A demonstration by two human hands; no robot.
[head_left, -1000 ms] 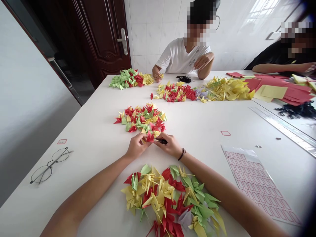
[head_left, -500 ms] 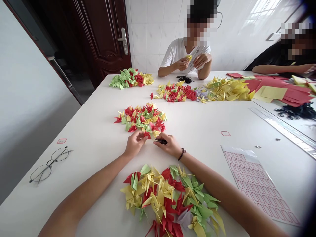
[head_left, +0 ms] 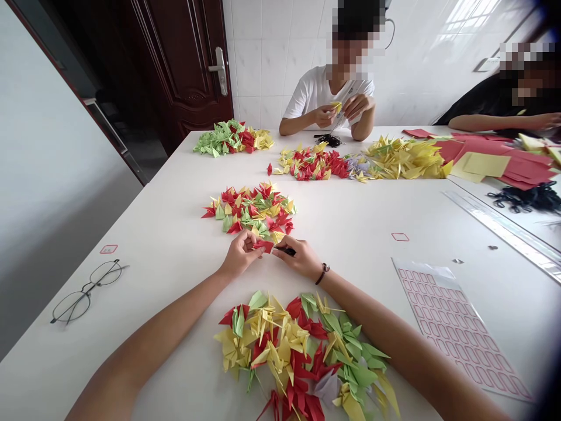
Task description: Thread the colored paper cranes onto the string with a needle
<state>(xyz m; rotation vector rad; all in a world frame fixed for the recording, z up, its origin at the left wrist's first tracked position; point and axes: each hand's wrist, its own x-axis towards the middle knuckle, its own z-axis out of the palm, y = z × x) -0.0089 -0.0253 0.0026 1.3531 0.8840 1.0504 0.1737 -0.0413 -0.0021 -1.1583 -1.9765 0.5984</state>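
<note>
My left hand [head_left: 240, 253] pinches a small red paper crane [head_left: 263, 246] at its fingertips, just below a mixed pile of red, yellow and green origami cranes [head_left: 248, 211]. My right hand [head_left: 300, 257] sits close beside it, its fingers closed on a small black item [head_left: 286, 251] too small to identify. The black item nearly touches the red crane. A second, larger pile of paper cranes [head_left: 298, 351] lies between my forearms, nearer me. A dark bracelet [head_left: 322, 273] circles my right wrist.
Eyeglasses [head_left: 86, 299] lie on the white table [head_left: 153, 257] at left. A pink-patterned sticker sheet [head_left: 456, 333] and a long ruler [head_left: 504, 231] lie at right. Farther off are more crane piles, red and yellow paper [head_left: 495, 164], black cord [head_left: 526, 197], and two seated people.
The red crane now lies more crosswise between my hands, and my left hand has drawn back slightly. The far co-worker's hands have risen from the table, holding a yellow paper piece.
</note>
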